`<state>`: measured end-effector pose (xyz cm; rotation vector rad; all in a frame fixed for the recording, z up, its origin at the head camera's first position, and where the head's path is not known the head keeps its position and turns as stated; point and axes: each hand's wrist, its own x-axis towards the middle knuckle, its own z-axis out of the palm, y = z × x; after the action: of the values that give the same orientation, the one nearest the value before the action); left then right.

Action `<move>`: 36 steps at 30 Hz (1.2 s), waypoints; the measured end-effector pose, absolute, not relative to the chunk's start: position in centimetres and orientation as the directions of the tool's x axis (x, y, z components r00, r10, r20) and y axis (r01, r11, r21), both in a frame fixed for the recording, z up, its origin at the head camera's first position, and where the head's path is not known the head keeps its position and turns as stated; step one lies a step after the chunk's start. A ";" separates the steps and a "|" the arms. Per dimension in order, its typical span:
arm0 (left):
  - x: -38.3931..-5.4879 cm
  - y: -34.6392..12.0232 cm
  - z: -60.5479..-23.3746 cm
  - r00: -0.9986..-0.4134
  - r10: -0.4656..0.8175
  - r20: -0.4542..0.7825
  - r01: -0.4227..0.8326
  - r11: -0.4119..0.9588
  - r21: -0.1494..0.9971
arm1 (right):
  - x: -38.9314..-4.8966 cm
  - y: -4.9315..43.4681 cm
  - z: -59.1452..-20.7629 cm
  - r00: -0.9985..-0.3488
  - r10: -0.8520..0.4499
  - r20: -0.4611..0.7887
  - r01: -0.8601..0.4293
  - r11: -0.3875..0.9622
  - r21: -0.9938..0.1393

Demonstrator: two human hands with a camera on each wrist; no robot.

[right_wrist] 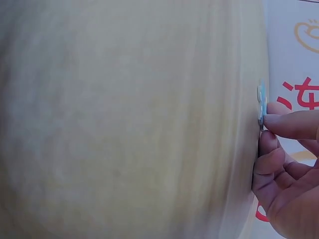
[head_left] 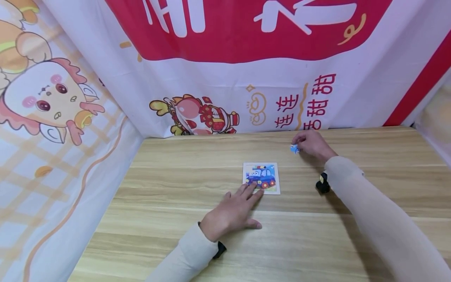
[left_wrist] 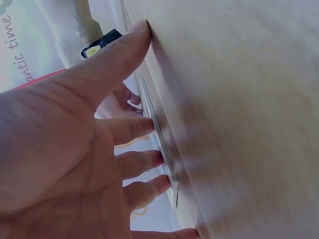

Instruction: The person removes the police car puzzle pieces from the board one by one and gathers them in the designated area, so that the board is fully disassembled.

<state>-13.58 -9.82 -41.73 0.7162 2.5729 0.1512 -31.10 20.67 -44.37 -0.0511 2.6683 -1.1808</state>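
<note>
A small square jigsaw puzzle (head_left: pixel 262 172) with a white border and a blue cartoon car lies on the table. My left hand (head_left: pixel 232 211) rests over its near edge, fingers spread and fairly straight, fingertips on the picture. In the left wrist view the puzzle board (left_wrist: pixel 160 132) appears edge-on under those fingertips, while the thumb reaches out to one side. Farther back and to the right, my right hand (head_left: pixel 311 143) pinches a light blue puzzle piece (head_left: pixel 294 148) between thumb and fingers. The right wrist view has this piece edge-on, close over the tabletop.
The wood-grain table (head_left: pixel 169 188) meets a printed white and red cloth (head_left: pixel 225 78) at its back edge. Another printed cloth (head_left: pixel 70 164) hangs along the left side. A black wrist device (head_left: pixel 322 185) sits under the right sleeve, close to the table.
</note>
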 end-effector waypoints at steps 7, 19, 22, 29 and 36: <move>-13.4 -9.8 -41.8 -0.764 0.522 -0.379 0.479 0.853 0.210 | -30.6 20.6 -43.9 -0.972 -0.128 -0.196 0.065 0.659 -0.749; -14.2 -9.4 -41.9 -0.760 0.563 -0.325 0.517 0.827 0.222 | -28.4 16.1 -42.6 -0.930 -0.367 -0.039 -0.223 0.643 -0.733; -14.4 -9.3 -42.0 -0.753 0.572 -0.325 0.526 0.821 0.224 | -27.9 14.9 -42.4 -0.909 -0.414 -0.045 -0.248 0.626 -0.739; -14.7 -9.0 -42.1 -0.742 0.573 -0.348 0.520 0.819 0.241 | -27.4 12.5 -42.6 -0.877 -0.467 -0.111 -0.220 0.596 -0.772; -14.9 -8.9 -42.0 -0.732 0.579 -0.358 0.523 0.815 0.249 | -27.3 11.2 -42.9 -0.852 -0.510 -0.114 -0.244 0.582 -0.776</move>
<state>-14.85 -8.90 -41.95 0.8239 2.5757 0.1818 -27.27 11.24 -42.91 -0.6151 2.4900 -1.1490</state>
